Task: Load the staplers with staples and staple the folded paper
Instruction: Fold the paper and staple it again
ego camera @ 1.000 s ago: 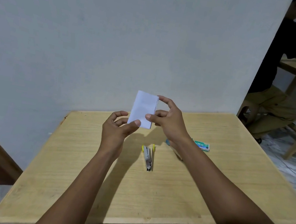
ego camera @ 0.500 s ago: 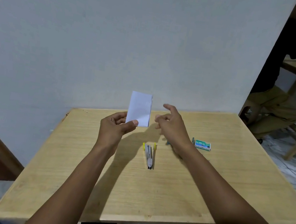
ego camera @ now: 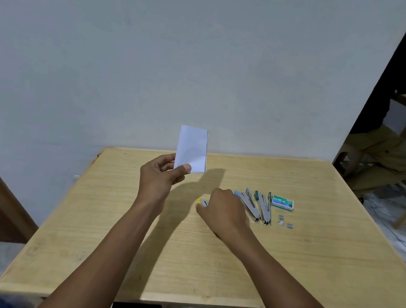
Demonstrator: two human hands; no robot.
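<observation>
- The green staple box (ego camera: 283,202) lies closed on the wooden table (ego camera: 207,260); its contents are hidden.
- Loose staple strips (ego camera: 285,224) lie just near of it.
- The left hand (ego camera: 158,180) pinches the folded paper (ego camera: 192,149) by its lower corner, long axis upright above the table's far edge.
- The right hand (ego camera: 224,213), curled palm-down, covers the yellow stapler (ego camera: 202,202); grip cannot be told.
- Two open staplers (ego camera: 258,205) lie right of it, hinges nearest.

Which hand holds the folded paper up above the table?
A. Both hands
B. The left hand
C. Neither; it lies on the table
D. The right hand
B: the left hand pinches the folded paper upright by its lower edge, while the right hand is down at the yellow stapler on the table.
</observation>
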